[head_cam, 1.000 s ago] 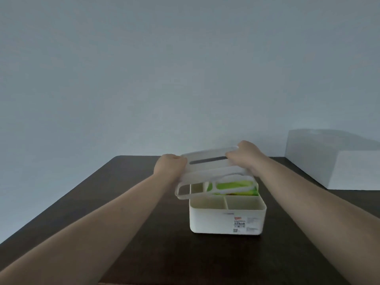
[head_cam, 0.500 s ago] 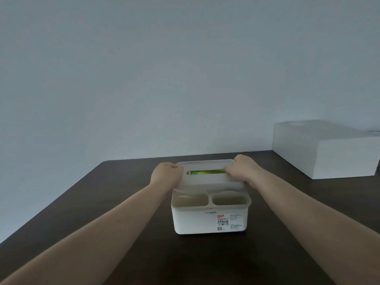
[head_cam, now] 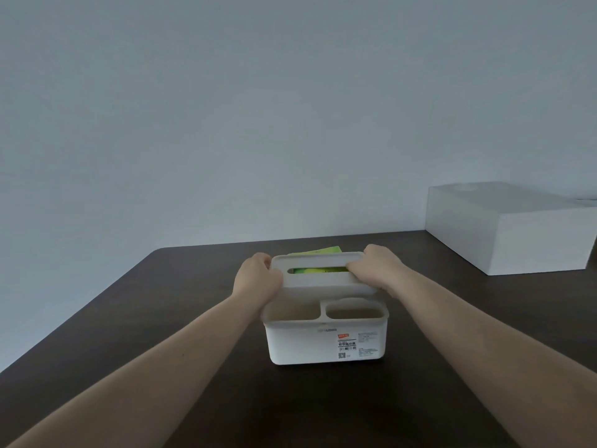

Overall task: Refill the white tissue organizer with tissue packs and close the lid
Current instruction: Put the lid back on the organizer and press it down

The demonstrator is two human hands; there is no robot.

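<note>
we've got the white plastic tissue organizer sitting on the dark brown wooden tabletop, roughly centre, printed label facing us. two open front compartments are visible along its near edge. the flat white slotted lid sits over the rear section. our left hand is clamped on the lid's left end, fingers curled over the edge. our right hand is clamped on the right end, fingertips reaching to the end of the slot. green tissue pack shows through the slot, and a green corner pokes up past the lid's far edge. lid looks slightly raised at the back, probably not fully seated, but the angle makes it hard to confirm. large white rectangular box sits on the tabletop at far right, well apart from the organizer. plain pale wall behind.
</note>
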